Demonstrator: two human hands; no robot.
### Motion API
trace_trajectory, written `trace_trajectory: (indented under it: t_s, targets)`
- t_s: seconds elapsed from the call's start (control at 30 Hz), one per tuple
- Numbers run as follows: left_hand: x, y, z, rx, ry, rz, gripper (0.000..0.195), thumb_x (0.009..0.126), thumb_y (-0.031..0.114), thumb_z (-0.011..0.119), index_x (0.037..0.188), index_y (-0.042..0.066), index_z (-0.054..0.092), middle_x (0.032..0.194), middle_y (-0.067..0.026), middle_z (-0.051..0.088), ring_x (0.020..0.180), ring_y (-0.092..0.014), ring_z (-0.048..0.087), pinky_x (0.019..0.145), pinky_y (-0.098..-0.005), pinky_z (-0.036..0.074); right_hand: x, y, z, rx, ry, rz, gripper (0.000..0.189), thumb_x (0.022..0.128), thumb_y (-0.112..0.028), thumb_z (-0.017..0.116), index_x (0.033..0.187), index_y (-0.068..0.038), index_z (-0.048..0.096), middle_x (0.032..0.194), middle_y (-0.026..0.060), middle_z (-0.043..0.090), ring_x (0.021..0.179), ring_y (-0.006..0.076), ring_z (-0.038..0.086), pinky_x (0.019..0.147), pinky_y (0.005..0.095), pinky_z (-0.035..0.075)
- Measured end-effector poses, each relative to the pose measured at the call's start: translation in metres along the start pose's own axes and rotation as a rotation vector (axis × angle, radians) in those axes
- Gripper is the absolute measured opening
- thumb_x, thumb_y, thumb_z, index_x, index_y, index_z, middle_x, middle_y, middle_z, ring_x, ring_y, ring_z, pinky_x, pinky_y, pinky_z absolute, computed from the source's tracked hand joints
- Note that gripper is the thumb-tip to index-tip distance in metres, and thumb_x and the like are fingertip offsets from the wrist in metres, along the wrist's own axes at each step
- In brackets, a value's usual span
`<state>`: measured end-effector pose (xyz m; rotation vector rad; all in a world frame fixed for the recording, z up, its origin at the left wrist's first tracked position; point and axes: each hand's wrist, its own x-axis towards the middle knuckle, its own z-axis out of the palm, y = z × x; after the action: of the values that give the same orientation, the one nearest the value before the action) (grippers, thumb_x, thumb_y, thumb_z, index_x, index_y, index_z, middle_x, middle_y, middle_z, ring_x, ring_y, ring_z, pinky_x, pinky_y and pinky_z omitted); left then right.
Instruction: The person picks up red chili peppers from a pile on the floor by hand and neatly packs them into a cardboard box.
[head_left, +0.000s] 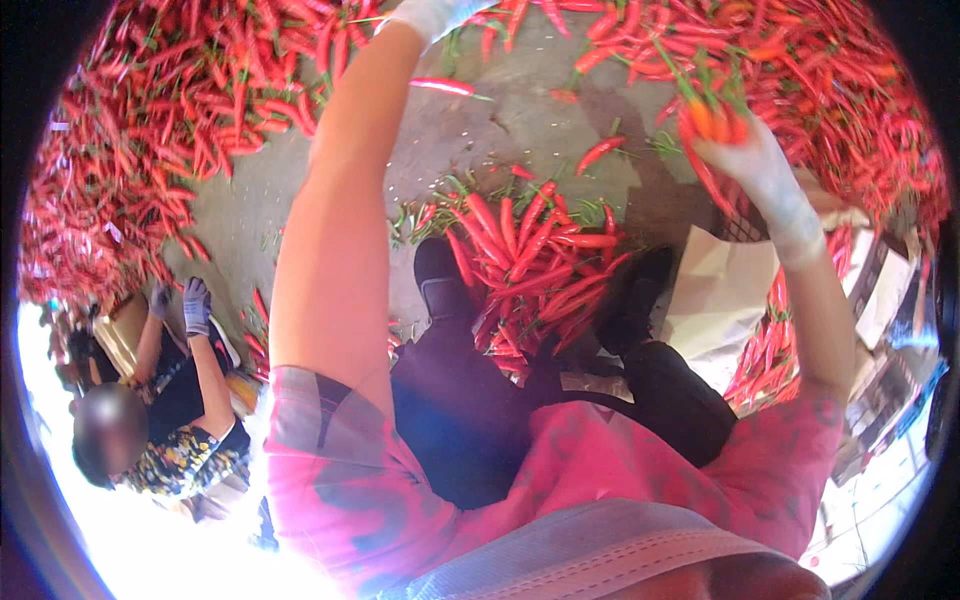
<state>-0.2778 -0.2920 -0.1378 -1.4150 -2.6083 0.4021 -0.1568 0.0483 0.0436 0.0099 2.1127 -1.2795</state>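
My right hand (754, 161), in a pale glove, grips a bunch of red and orange chili peppers (716, 124) with green stems pointing up and away. It is above the right side, beside a large pile of red chilies (840, 97). My left arm stretches far forward; the gloved left hand (439, 16) is cut off by the top edge near scattered chilies, its fingers hidden. Between my feet lies a smaller heap of red chilies (525, 255), with loose green stems (596, 214) along its far side. A single chili (600, 154) lies on the floor beyond the heap.
Another large chili pile (150, 142) spreads on the left. Below it sits a co-worker (187, 457) with gloved hands beside a cardboard box (120, 341). Right of my dark shoe (637, 300) stands an open carton (716, 300) with chilies inside. Concrete floor (487, 139) shows between the piles.
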Motion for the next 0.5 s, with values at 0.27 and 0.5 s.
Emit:
trace_trajectory:
  t_s: [0.27,0.5]
  targets:
    - [-0.027,0.003,0.010,-0.186,-0.223,-0.144,0.035,0.071,0.009,0.061,0.106,0.009,0.054,0.082,-0.0126,0.060,0.077,-0.028,0.058,0.067,-0.0395,0.048,-0.260,0.096,-0.155,0.192,0.701,0.178,0.042,0.078,-0.024,0.061,0.112,-0.001,0.054,0.105,0.0078,0.059,0.098,0.0188,0.054,0.087,0.0311,0.041]
    - [-0.015,0.027,-0.028,-0.370,-0.437,-0.751,0.053,0.079,0.032,0.060,0.123,0.010,0.042,0.108,-0.0188,0.058,0.094,-0.034,0.058,0.076,-0.0437,0.047,-0.404,0.275,-0.171,-0.090,0.888,0.545,0.057,0.074,-0.032,0.066,0.121,-0.005,0.050,0.113,0.0071,0.058,0.104,0.0180,0.053,0.094,0.0303,0.036]
